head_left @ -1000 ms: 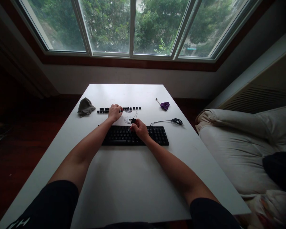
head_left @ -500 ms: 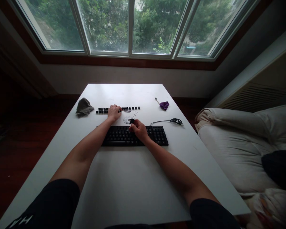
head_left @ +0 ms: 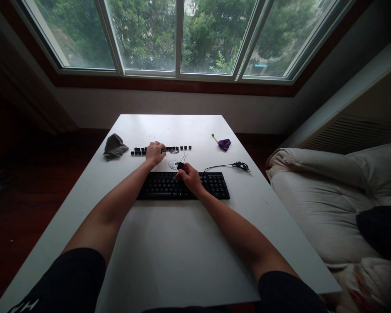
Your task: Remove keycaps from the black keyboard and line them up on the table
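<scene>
My left hand [head_left: 155, 153] reaches over the rows of loose black keycaps [head_left: 138, 151], its thumb and fingers closed around a keycap [head_left: 163, 150] at the table surface. Above the black keyboard [head_left: 163, 186] my right hand [head_left: 189, 177] grips a keycap puller by its black handle [head_left: 180, 165]. The puller's thin wire prongs [head_left: 185, 157] point up and away from me. Behind the keyboard lies a clear round plastic piece [head_left: 172, 164]. Another clear round piece [head_left: 174, 151] sits by the keycap row. Part of the keyboard is hidden under my right hand.
On the white table [head_left: 169, 252], a grey cloth [head_left: 115, 147] lies at the far left. A purple cloth [head_left: 224, 144] and a small brush [head_left: 214, 138] are at the far right. The keyboard's coiled cable [head_left: 240, 165] rests to the right. A pale sofa [head_left: 319, 204] stands beside the table.
My left hand has shifted very slightly toward me and to the left, still at the keycaps. My right hand stays in place with the keycap puller.
</scene>
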### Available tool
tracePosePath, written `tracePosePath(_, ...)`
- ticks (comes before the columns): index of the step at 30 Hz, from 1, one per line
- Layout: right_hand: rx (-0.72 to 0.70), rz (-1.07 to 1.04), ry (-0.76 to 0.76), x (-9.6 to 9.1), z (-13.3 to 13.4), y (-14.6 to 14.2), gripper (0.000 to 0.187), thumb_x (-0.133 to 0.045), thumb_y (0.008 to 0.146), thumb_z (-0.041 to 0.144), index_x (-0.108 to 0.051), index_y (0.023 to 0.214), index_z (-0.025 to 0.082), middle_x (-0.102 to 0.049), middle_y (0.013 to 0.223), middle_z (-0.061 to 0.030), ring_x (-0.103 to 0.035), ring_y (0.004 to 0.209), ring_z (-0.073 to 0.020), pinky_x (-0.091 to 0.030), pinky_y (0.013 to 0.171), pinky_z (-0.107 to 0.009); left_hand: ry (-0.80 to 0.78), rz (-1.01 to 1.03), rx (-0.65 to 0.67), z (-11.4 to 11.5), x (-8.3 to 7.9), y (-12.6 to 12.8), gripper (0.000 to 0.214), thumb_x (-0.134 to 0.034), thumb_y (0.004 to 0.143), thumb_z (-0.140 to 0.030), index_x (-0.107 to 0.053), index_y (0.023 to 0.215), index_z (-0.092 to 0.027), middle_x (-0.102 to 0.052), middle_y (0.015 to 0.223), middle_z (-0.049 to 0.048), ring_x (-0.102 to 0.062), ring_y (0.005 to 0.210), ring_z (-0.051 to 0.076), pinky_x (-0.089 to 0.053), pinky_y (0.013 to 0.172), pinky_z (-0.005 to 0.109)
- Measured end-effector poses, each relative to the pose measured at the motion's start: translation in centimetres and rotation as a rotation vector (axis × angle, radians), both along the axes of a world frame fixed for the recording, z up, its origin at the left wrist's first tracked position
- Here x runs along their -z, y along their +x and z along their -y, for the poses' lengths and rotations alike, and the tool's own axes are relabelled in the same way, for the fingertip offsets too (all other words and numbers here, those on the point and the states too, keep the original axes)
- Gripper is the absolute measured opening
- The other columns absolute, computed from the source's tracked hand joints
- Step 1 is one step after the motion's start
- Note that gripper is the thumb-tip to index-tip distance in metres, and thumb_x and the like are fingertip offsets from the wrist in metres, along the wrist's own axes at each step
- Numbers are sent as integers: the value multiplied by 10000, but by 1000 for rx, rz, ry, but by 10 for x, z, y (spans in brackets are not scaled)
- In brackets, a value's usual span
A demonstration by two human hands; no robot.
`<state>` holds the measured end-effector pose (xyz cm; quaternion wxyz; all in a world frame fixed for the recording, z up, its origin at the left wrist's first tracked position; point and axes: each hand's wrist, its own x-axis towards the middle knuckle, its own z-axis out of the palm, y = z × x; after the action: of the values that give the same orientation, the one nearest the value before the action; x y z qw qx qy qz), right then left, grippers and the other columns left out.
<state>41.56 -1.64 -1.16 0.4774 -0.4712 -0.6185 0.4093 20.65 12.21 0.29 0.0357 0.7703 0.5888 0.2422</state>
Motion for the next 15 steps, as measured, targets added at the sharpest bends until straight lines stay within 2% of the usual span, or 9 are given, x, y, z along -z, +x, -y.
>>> tracePosePath(3,-1,-16,-2,-1,0,0,178,-572,916,422,-572,922,244,-727,745,12,-696,647,-171,-555,658,-289,1,37,24,9,-4,-5,164,-648,896,-301,-736,1010,-222,-649,1146,108,-518,1148,309,-428,1011,474)
tracePosePath(5,-14,-56,-17,-3,-2,1,194,-587,907,433,-569,910,240,-725,739,10,-693,640,-167,-550,630,-277,-23,67,91,21,-7,-8,163,-636,906,-308,-741,994,-219,-665,1127,100,-543,1119,293,-434,1012,466)
tracePosePath(10,-108,-227,-113,-8,-13,5,258,-612,886,469,-538,852,225,-715,746,-2,-685,594,-161,-536,548,-261,-77,147,412,67,-14,-14,189,-583,952,-321,-732,1022,-229,-695,1056,60,-617,973,217,-488,888,369)
tracePosePath(15,-120,-177,-33,-15,-20,12,213,-641,871,426,-577,914,228,-714,814,-3,-701,651,-164,-561,589,-274,-134,111,481,105,-16,-18,180,-592,948,-304,-737,1037,-244,-707,1029,44,-635,908,202,-493,836,348)
